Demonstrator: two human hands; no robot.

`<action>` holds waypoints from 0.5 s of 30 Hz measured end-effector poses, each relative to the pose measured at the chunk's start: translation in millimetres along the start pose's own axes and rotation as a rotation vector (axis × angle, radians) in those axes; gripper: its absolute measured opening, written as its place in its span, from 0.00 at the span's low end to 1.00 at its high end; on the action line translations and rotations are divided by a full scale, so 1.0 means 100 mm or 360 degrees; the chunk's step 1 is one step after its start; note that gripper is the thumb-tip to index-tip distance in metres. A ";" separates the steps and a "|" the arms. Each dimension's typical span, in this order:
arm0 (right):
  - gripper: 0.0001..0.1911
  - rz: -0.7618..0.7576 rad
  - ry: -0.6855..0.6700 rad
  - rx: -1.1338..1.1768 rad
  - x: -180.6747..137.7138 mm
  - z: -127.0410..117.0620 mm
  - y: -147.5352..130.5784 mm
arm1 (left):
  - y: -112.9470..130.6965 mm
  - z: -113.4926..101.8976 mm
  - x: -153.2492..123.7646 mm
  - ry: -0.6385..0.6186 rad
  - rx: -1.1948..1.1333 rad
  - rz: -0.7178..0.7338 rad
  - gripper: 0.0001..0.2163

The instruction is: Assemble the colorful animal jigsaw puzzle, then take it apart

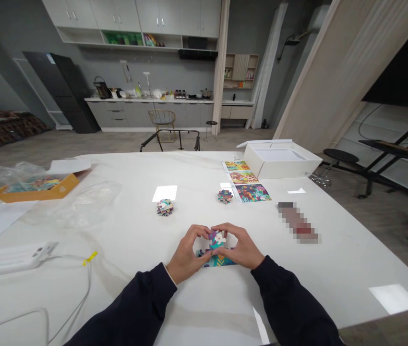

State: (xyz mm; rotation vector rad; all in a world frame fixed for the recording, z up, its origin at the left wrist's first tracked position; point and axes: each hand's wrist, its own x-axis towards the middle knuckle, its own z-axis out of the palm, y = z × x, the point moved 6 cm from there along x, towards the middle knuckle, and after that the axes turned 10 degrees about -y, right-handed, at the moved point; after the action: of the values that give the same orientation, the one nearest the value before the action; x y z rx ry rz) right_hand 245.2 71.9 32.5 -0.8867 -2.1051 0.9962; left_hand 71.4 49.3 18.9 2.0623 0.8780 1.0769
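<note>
L hand (186,252) + R hand (242,247) meet well nearer the wearer than white box (279,161), off its left. Fingertips of both are clamped on one puzzle cluster (216,239), pinched betw. them. Cluster is just above puzzle strip (218,261), which lies flat on table (333,259); can't tell if they touch. Small pile (224,196) sits betw. strip and box, second pile (165,207) further left of box. Picture sheets (245,185) lie just beside box's left side. Orange tray (38,190) is far left of box.
</note>
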 end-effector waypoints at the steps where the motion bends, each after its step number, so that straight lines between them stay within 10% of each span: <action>1: 0.28 0.0003 0.0000 -0.0018 -0.02 0.00 0.00 | -0.01 0.03 -0.01 -0.0022 -0.0007 0.0001 0.13; 15: 0.26 0.0097 -0.0044 0.0084 -0.19 -0.29 0.18 | 0.00 0.05 -0.02 -0.0114 0.0093 0.0036 0.09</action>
State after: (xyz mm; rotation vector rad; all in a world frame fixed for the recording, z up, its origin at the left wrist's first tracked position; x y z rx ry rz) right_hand 284.0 76.9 27.7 -0.9203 -2.0760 1.0962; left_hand 74.4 46.9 15.7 2.1498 0.8614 0.9941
